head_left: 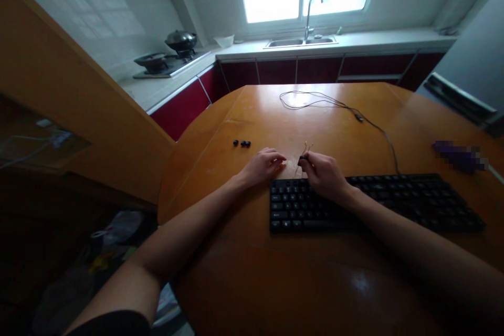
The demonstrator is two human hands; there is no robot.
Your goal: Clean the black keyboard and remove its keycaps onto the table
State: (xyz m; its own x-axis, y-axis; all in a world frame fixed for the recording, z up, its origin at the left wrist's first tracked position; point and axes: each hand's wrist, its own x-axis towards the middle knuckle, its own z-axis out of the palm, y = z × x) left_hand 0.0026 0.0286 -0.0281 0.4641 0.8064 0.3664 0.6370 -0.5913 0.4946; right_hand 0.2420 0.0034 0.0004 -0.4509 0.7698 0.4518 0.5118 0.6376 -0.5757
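Observation:
My right hand [326,176] is closed around a wire keycap puller [306,146]; thin wires stick out above and below the fingers. A small black piece [302,160] shows at the fingertips, either a keycap or part of the puller. Beneath that hand lies a black keyboard [289,205], at its upper left edge. To the left, my left hand [264,164] rests by the tabletop with fingers loosely stretched and nothing visible in them. Several small black keycaps [243,143] sit on the wooden table [220,247], beyond the left hand.
The keyboard's cable [378,127] runs to a coil at the table's far side. A purple object [459,156], partly blurred, lies at the right. Behind the table are a counter with a sink [285,42] and a stove [173,68] with pans.

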